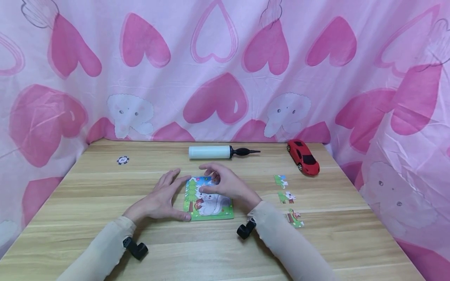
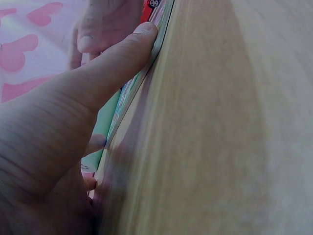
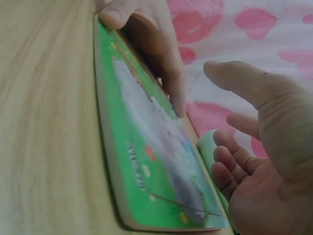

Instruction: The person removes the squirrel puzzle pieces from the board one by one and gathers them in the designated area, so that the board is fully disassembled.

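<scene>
Green-bordered, the flat picture board (image 1: 209, 205) meets the left hand (image 1: 158, 199)'s spread fingers; the right hand (image 1: 226, 183)'s loosely curved ones seemingly hover above. Only the right wrist view clearly shows a rounded corner.

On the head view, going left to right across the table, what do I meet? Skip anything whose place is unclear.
Round chip → left hand → picture board → column of loose jigsaw pieces → red toy car.
</scene>
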`<state>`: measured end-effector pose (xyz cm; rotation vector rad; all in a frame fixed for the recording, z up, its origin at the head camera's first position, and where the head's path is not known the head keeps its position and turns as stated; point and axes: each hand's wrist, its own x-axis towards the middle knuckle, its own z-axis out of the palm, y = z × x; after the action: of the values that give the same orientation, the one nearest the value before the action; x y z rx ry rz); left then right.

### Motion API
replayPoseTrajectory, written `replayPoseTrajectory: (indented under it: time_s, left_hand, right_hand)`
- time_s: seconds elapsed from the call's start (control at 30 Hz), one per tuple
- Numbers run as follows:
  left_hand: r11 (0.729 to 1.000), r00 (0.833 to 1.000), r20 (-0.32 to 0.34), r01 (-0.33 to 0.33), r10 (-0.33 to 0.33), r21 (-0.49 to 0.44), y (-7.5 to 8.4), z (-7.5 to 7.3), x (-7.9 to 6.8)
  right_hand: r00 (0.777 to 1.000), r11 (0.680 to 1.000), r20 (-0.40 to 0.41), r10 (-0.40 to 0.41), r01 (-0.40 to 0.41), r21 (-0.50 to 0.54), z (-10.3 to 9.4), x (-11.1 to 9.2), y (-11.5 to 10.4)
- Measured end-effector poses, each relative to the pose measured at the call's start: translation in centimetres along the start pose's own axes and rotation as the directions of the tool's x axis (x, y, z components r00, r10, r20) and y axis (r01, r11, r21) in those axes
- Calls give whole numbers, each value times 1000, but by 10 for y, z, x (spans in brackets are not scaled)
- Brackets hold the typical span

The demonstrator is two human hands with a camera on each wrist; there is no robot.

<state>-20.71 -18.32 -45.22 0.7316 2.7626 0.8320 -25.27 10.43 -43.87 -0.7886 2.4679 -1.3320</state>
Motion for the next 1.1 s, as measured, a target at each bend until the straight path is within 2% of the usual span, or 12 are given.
replayPoseTrajectory:
  time_s: [0.53,0.8,1.1]
  left_hand:
    - [1000,1000,0,-3,3,3,1,-1,0]
    - [1000,1000,2,3,-3,0,1,-1,0]
    - [1000,1000,5,6,-6,-1,1,-1,0]
  right_hand:
    - [1000,996,18,24,-23,-81,5,3,11]
    - [997,992,32,72,-69,-107,6,2,9]
    - [996,987,51,74,-66,-146,5,3,6]
